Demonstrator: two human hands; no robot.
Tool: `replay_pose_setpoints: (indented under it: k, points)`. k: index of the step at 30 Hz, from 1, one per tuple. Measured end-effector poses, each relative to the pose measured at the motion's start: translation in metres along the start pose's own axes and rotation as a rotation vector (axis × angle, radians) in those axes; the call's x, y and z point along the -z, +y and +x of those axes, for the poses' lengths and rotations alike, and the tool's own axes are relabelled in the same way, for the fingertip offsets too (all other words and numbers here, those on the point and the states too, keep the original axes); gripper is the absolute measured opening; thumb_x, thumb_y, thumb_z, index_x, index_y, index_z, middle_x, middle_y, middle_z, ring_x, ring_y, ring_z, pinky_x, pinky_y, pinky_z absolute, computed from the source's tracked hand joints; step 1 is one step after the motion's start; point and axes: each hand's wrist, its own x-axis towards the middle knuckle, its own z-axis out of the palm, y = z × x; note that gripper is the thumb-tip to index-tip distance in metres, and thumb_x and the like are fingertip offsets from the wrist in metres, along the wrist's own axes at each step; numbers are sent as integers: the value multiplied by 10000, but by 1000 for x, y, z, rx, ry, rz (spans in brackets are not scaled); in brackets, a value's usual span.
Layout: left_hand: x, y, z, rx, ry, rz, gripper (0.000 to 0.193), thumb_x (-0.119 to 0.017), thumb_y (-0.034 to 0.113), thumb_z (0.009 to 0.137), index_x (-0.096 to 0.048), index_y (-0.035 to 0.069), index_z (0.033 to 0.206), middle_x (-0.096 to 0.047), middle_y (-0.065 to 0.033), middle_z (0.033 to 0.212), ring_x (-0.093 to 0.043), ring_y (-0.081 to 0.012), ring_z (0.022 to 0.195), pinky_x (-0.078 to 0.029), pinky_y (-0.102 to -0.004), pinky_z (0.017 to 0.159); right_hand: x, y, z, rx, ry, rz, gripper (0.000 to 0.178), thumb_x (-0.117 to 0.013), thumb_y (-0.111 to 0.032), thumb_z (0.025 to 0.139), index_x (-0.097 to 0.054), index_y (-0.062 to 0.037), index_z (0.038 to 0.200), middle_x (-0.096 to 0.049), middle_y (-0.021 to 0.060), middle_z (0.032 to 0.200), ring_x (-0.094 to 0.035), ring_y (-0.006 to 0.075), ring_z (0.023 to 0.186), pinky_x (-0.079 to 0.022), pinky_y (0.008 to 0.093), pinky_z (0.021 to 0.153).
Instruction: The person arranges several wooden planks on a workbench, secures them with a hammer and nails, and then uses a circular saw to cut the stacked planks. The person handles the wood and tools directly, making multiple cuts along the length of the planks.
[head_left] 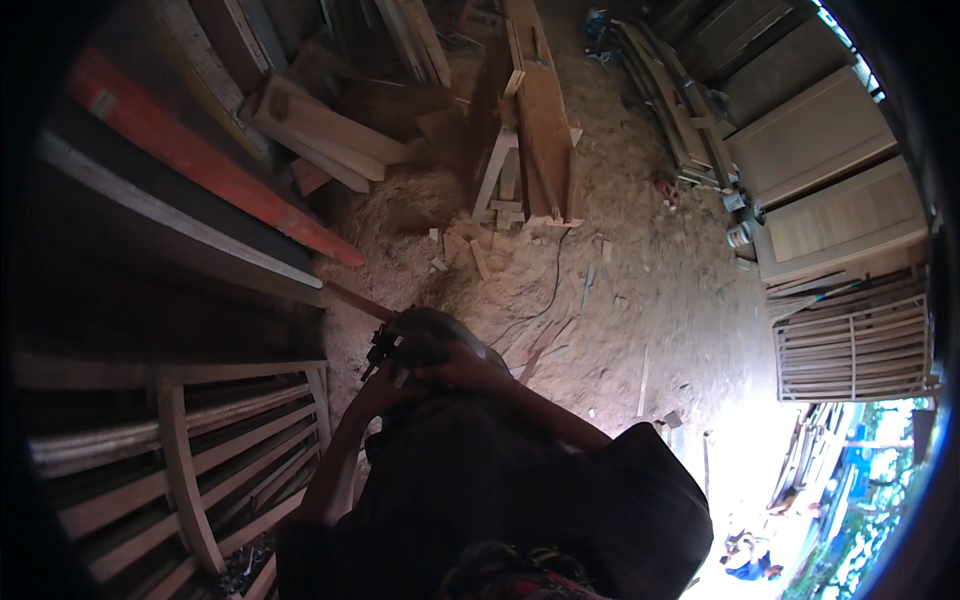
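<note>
Both hands are close together in front of my dark clothing, in deep shade. My left hand [383, 388] looks closed beside a small black object [379, 350] with an uneven outline. Its kind is too dark to make out. My right hand [455, 366] reaches across from the right, its fingers pointing toward the left hand. Shadow and blur hide whether those fingers grip anything. Just beyond the hands, a rounded greyish shape [440, 326] shows, and I cannot tell what it is.
A long wooden workbench [548, 150] stands ahead on a dusty floor [640, 270] with scattered offcuts and a dark cord. Boards and an orange beam [215, 165] lean at left, above a slatted wooden frame [185, 470]. Panelled doors [845, 220] and cans [740, 233] line the right.
</note>
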Motion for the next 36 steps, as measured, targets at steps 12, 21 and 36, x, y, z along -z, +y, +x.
replay_pose_setpoints:
  k: [12, 21, 36]
  points:
    - [91, 32, 122, 124, 49, 40, 1133, -889, 588, 795, -360, 45, 1637, -491, -268, 1610, -491, -404, 1503, -437, -501, 1204, 86, -44, 143, 247, 79, -126, 650, -850, -401, 879, -689, -93, 1428, -744, 165, 1344, -683, 314, 1290, -499, 443, 1140]
    - [131, 182, 183, 54, 169, -119, 1013, -862, 589, 834, -468, 33, 1584, -533, -247, 1577, -524, -390, 1471, -441, -491, 1200, 212, -101, 188, 65, -116, 33, 568, -850, -367, 894, -730, -105, 1384, -765, 152, 1258, -731, 292, 1150, -593, 423, 980]
    - [172, 270, 295, -74, -124, 70, 1094, -944, 511, 749, -439, 39, 1597, -513, -238, 1596, -524, -380, 1470, -441, -486, 1205, 274, -122, 173, 29, 333, 88, 489, -835, -224, 923, -716, -65, 1370, -798, 122, 1123, -755, 183, 938, -606, 376, 781]
